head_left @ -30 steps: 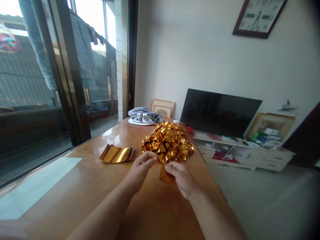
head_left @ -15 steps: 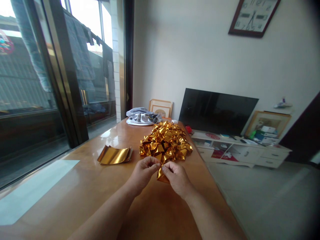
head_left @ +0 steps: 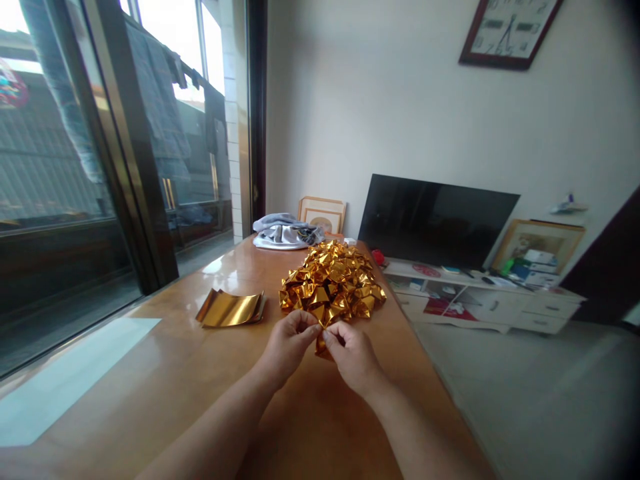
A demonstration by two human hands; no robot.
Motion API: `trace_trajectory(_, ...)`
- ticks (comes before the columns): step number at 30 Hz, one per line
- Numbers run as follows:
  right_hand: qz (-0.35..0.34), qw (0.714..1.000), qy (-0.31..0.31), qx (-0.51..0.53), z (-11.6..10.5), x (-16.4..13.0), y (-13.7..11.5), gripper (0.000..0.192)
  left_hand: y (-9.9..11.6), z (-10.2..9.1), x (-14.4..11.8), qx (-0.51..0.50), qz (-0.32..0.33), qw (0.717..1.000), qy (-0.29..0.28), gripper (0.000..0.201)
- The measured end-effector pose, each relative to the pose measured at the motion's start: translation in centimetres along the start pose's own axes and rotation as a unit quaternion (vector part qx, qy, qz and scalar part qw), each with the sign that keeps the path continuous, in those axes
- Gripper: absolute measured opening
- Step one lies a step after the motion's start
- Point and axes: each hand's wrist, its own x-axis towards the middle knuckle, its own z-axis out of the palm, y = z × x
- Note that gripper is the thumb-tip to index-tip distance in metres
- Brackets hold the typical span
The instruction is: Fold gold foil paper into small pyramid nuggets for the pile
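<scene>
Between my two hands is a sheet of gold foil paper [head_left: 324, 348], partly folded, its lower part showing below the fingers. My left hand [head_left: 293, 337] pinches its upper left edge with thumb and forefinger. From the other side my right hand [head_left: 353, 350] pinches it too, the thumbs close together. Just beyond the fingers lies a heap of folded gold foil pieces [head_left: 337, 280]. To the left of my left hand rests a small stack of flat, slightly curled gold foil sheets [head_left: 231, 311].
The wooden table [head_left: 200, 393] carries a pale sheet [head_left: 75, 380] along its left side and folded cloth [head_left: 285, 232] at the far end. A glass door stands at left. Beyond the table's right edge are a television [head_left: 435, 223] and a white cabinet [head_left: 493, 308].
Both hands stay pinched on the foil paper, with the thumbs a little closer. Less of the foil shows below the fingers. The view has shifted slightly.
</scene>
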Motion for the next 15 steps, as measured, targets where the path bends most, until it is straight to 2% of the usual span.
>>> trace_trajectory(5,-0.025,0.999,0.017,-0.040,0.1,-0.1,0.3,0.028,0.3,0.1,0.0,0.025,0.006,0.999,0.022,0.025)
trace_trajectory(10,-0.065,0.987,0.037,-0.146,0.2,-0.2,-0.3,0.025,0.6,0.2,-0.2,0.072,0.024,0.995,0.059,0.022)
trace_trajectory(15,-0.090,0.972,0.039,-0.213,0.3,-0.3,-0.8,0.022,0.3,0.4,-0.2,0.092,0.025,0.994,0.060,0.021)
